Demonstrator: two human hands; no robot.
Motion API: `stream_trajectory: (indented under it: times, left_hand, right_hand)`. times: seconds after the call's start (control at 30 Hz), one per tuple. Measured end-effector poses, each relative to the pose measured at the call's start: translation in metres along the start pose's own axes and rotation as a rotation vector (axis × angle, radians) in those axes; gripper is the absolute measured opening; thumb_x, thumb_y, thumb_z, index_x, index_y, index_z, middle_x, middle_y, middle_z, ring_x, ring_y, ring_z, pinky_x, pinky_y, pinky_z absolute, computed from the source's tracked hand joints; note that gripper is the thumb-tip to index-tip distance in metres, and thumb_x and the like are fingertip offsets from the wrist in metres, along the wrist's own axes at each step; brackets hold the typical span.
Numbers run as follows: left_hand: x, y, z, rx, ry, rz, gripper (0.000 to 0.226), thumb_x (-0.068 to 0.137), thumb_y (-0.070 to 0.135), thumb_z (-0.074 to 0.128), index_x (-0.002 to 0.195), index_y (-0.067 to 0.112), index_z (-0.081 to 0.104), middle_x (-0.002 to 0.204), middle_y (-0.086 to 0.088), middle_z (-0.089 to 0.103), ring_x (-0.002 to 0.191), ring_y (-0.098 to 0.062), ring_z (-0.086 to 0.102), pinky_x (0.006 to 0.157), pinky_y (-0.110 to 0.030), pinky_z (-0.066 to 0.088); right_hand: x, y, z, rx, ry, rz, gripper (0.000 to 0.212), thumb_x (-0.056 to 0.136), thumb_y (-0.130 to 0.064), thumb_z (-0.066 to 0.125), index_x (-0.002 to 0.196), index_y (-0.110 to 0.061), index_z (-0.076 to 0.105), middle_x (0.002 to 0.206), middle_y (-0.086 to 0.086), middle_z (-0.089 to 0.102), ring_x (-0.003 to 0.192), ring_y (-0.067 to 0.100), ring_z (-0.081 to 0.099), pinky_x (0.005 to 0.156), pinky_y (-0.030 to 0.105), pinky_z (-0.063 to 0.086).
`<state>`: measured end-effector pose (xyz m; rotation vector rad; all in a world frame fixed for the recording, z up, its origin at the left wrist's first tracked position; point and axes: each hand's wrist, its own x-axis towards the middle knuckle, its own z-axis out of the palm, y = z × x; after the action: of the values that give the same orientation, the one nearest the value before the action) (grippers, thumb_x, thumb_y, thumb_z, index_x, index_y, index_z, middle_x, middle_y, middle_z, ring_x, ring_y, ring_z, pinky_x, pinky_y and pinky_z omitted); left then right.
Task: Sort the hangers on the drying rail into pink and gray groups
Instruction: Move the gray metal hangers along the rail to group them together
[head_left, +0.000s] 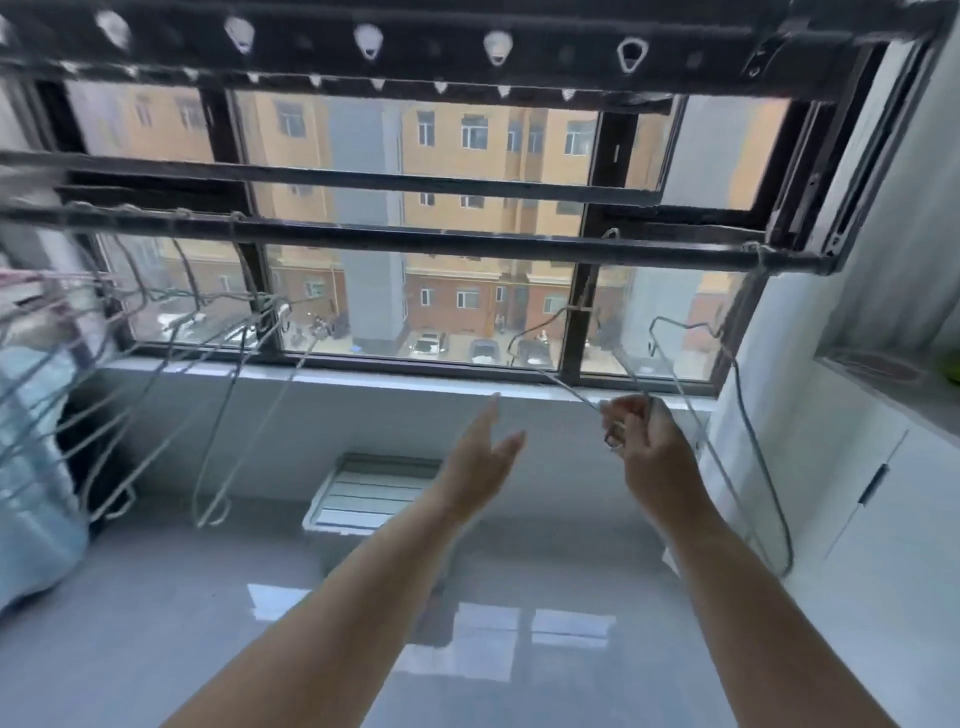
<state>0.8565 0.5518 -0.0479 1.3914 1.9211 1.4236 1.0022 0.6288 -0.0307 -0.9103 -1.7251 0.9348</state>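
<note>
Status: mid-sort, your right hand (639, 436) pinches a gray hanger (737, 384), left hand (483, 447) straight-fingered and empty; next, slide it to the gray cluster (262, 304).

Right hand (644, 441) gripping a gray hanger (576, 394) below the drying rail (415, 241), left hand (483, 452) raised (fingers straight), other hangers (156, 374) bunched leftward

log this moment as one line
phase: sorting | left hand: open, empty | right hand: grips gray hanger hanging from rail | other hangers: bunched at left end
</note>
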Motion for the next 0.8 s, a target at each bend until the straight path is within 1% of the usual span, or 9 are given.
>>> stream_trajectory:
  times: [0.1, 0.27, 0.4, 0.47, 0.53, 0.63, 0.67, 0.73, 0.8]
  left_hand:
    - [-0.015, -0.051, -0.049, 0.143, 0.096, -0.173, 0.069, 0.093, 0.019, 0.047, 0.145, 0.004, 0.004, 0.154, -0.016, 0.014, 0.143, -0.025, 0.014, 0.113, -0.027, 0.011]
    - [-0.044, -0.111, -0.114, 0.451, 0.071, -0.332, 0.072, 0.096, 0.03, 0.036, 0.144, 0.015, -0.015, 0.156, -0.009, -0.008, 0.144, -0.024, -0.005, 0.116, -0.041, 0.004]
    - [-0.059, -0.129, -0.145, 0.585, -0.15, -0.376, 0.047, 0.097, 0.034, 0.034, 0.14, 0.014, 0.029, 0.143, -0.008, 0.042, 0.135, -0.023, 0.033, 0.11, -0.035, 0.024]
    - [-0.072, -0.132, -0.155, 0.391, -0.252, -0.377, 0.024, 0.097, 0.026, 0.037, 0.106, 0.015, 0.057, 0.101, -0.007, 0.063, 0.101, -0.028, 0.058, 0.082, -0.02, 0.043]
    - [-0.084, -0.127, -0.165, 0.295, -0.241, -0.319, 0.023, 0.096, 0.017, 0.04, 0.085, 0.018, 0.06, 0.072, -0.001, 0.054, 0.069, -0.019, 0.05, 0.059, -0.015, 0.038]
    - [-0.092, -0.12, -0.178, 0.193, -0.177, -0.243, 0.022, 0.094, 0.009, 0.043, 0.091, 0.007, 0.065, 0.069, -0.005, 0.05, 0.065, -0.016, 0.041, 0.061, -0.02, 0.034]
    - [-0.093, -0.115, -0.179, 0.174, -0.165, -0.225, 0.022, 0.094, 0.008, 0.043, 0.093, 0.005, 0.065, 0.065, -0.003, 0.048, 0.062, -0.015, 0.04, 0.058, -0.017, 0.033]
    - [-0.093, -0.103, -0.178, 0.14, -0.156, -0.201, 0.023, 0.095, 0.008, 0.041, 0.096, 0.007, 0.064, 0.06, 0.002, 0.043, 0.056, -0.013, 0.036, 0.053, -0.015, 0.031]
    - [-0.091, -0.089, -0.169, 0.106, -0.14, -0.183, 0.026, 0.096, 0.007, 0.038, 0.103, 0.012, 0.062, 0.061, 0.004, 0.044, 0.051, -0.01, 0.032, 0.046, -0.014, 0.027]
  right_hand:
    - [-0.01, 0.012, 0.011, 0.223, -0.052, 0.191, 0.022, 0.095, 0.001, 0.026, 0.095, -0.007, 0.046, 0.088, 0.017, 0.067, 0.072, 0.022, 0.068, 0.063, 0.024, 0.057]
    - [-0.044, 0.04, 0.015, 0.334, -0.033, 0.373, 0.03, 0.099, -0.009, 0.024, 0.085, -0.012, 0.051, 0.052, 0.002, 0.066, 0.042, 0.011, 0.063, 0.036, 0.009, 0.041]
    - [-0.054, 0.05, 0.016, 0.349, 0.052, 0.379, 0.033, 0.1, -0.013, 0.027, 0.08, -0.016, 0.053, 0.053, 0.007, 0.059, 0.038, 0.009, 0.059, 0.037, 0.011, 0.043]
    - [-0.056, 0.052, 0.018, 0.381, 0.103, 0.397, 0.033, 0.1, -0.014, 0.027, 0.079, -0.017, 0.053, 0.045, -0.002, 0.06, 0.04, 0.006, 0.058, 0.039, 0.014, 0.047]
    - [-0.055, 0.054, 0.021, 0.387, 0.16, 0.411, 0.03, 0.1, -0.016, 0.029, 0.081, -0.019, 0.052, 0.05, -0.004, 0.063, 0.043, 0.004, 0.058, 0.041, 0.016, 0.05]
    - [-0.061, 0.046, 0.034, 0.099, 0.205, 0.409, 0.012, 0.094, -0.017, 0.044, 0.104, -0.014, 0.05, 0.103, 0.014, 0.061, 0.082, 0.021, 0.063, 0.067, 0.028, 0.056]
    - [-0.066, 0.042, 0.041, -0.094, 0.222, 0.398, 0.028, 0.09, -0.015, 0.052, 0.117, -0.008, 0.046, 0.118, 0.022, 0.052, 0.101, 0.033, 0.056, 0.084, 0.04, 0.05]
    - [-0.088, 0.025, 0.062, -0.342, 0.225, 0.253, 0.051, 0.082, -0.004, 0.061, 0.127, 0.005, 0.04, 0.127, 0.032, 0.043, 0.118, 0.044, 0.042, 0.1, 0.045, 0.031]
    - [-0.119, 0.004, 0.09, -0.381, 0.054, 0.052, 0.048, 0.078, 0.003, 0.064, 0.122, 0.007, 0.046, 0.124, 0.028, 0.05, 0.118, 0.042, 0.044, 0.1, 0.035, 0.026]
